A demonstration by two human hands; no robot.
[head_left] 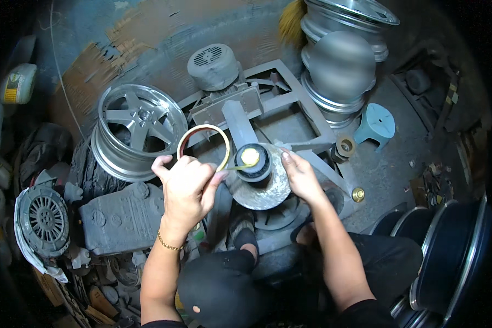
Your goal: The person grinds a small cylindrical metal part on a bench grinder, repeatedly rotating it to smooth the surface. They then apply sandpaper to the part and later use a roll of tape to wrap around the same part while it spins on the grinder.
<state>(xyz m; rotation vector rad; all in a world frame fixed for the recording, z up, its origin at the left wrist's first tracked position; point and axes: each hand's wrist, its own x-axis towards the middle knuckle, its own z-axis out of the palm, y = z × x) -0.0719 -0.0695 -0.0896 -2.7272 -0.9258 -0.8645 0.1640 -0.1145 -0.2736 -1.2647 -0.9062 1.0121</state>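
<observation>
At nine o'clock of the scuffed metal disc [268,198], the left hand [187,185] grasps a ring-shaped tape roll [228,147], its yellow strip [239,167] reaching the round black hub [257,176]; at three, the right hand [300,176] grips the disc's edge. A glossy spoked wheel [142,116] crowds ten o'clock, while bare grey floor [385,167] leaves room between two and three, beside the smooth blue stool [375,124].

No text legible; yellow label [10,95] on white jug [28,82] too small to read.
</observation>
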